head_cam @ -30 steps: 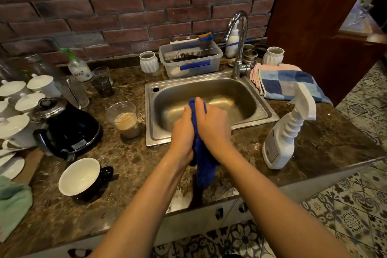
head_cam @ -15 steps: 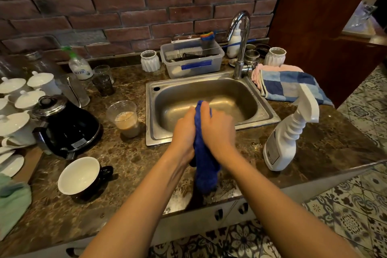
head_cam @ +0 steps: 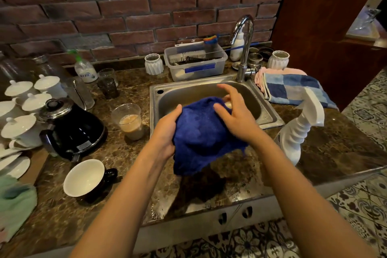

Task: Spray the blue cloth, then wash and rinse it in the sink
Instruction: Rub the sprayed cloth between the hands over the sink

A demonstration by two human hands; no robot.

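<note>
Two bare arms reach forward over a brown marble surface [head_cam: 104,201] below a red brick wall [head_cam: 125,6], with a steel sink [head_cam: 270,115] set into it and a curved tap [head_cam: 244,48] standing at its back edge. Spread open and held up above the near rim of the sink is the blue cloth [head_cam: 201,136] — its lower edge hangs over the wet surface in front. Left hand [head_cam: 166,134] has a closed grip on the cloth's left side, thumb on top. Right hand [head_cam: 236,115] lies over the cloth's upper right part with fingers spread and loose; whether it pinches any fabric I cannot tell. A white spray bottle [head_cam: 297,132] stands just right of the sink, near a checked towel [head_cam: 293,88]. To the left sit a black kettle [head_cam: 71,130], a plastic cup [head_cam: 129,121] with a milky drink, and a white-lined mug [head_cam: 85,178].
</note>
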